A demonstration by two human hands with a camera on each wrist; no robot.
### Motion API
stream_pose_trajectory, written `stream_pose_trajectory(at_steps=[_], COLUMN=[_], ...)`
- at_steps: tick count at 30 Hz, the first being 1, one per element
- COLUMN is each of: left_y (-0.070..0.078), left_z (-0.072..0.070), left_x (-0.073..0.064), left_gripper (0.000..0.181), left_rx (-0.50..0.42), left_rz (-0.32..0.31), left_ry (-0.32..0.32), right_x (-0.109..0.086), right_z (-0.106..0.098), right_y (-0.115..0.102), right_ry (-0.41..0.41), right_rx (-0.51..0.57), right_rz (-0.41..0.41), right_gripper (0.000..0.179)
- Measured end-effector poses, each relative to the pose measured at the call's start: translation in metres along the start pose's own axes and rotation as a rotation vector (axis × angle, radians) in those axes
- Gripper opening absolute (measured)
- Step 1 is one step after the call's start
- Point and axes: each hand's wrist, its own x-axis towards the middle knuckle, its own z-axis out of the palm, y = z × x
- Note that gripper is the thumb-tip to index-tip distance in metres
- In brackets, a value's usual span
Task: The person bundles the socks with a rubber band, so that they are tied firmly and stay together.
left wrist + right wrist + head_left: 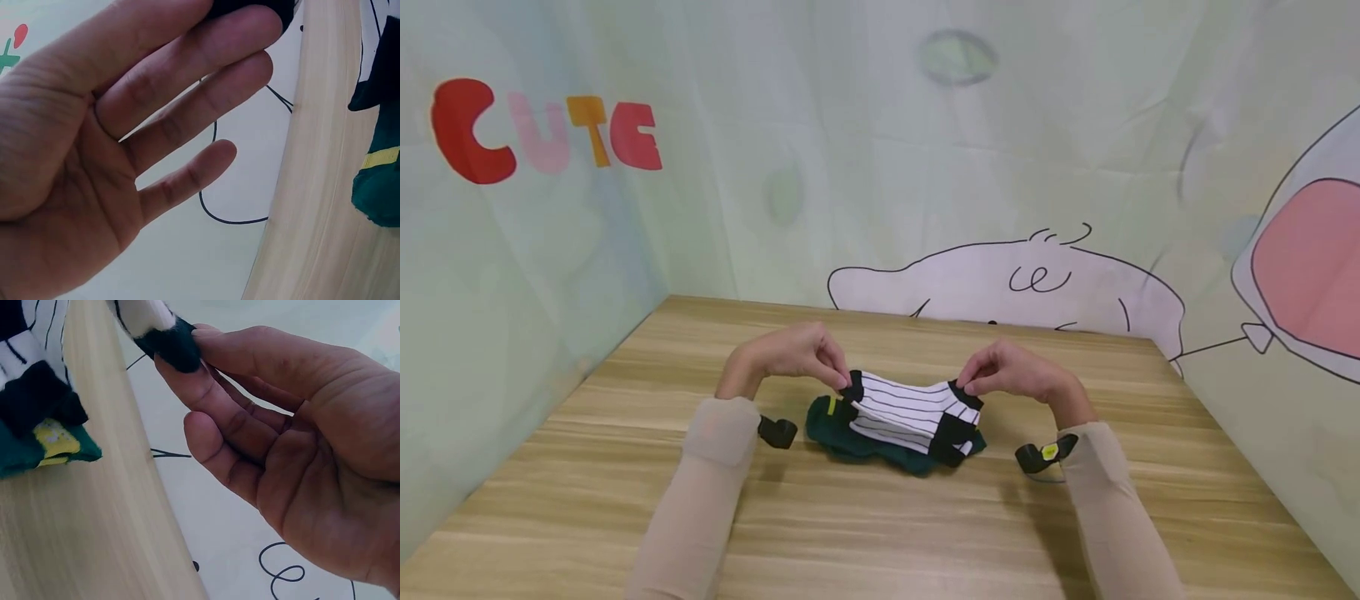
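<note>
A white sock with thin black stripes and black ends (902,396) is stretched between my two hands. My left hand (797,354) pinches its black left end between thumb and fingertips. At the opposite side, my right hand (1018,373) pinches the black right end (172,347). More striped white fabric with a black patch (951,437) lies just below the raised part. Underneath is dark green sock fabric (842,437) with a yellow band (381,157). In the left wrist view, the left hand's lower fingers (181,187) are extended, and its pinch is mostly out of frame.
The wood-grain table (880,533) extends around the socks. A printed cloth backdrop (850,167) stands along its back and sides. A black wrist camera (777,432) is worn at the left wrist, and another (1045,452) at the right.
</note>
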Motion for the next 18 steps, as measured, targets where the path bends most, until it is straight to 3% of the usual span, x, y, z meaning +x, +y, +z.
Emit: stream_pose_trajectory(at_steps=[18], left_y=[-0.013], left_z=[0.003], left_x=[0.004], left_gripper=[0.008], left_rx=[-0.021], left_rz=[-0.024], left_ry=[-0.059], right_x=[0.003], right_z=[0.003], right_y=[0.014], right_ry=[-0.108], right_rx=[-0.015], right_rz=[0.07], right_gripper=[0.009])
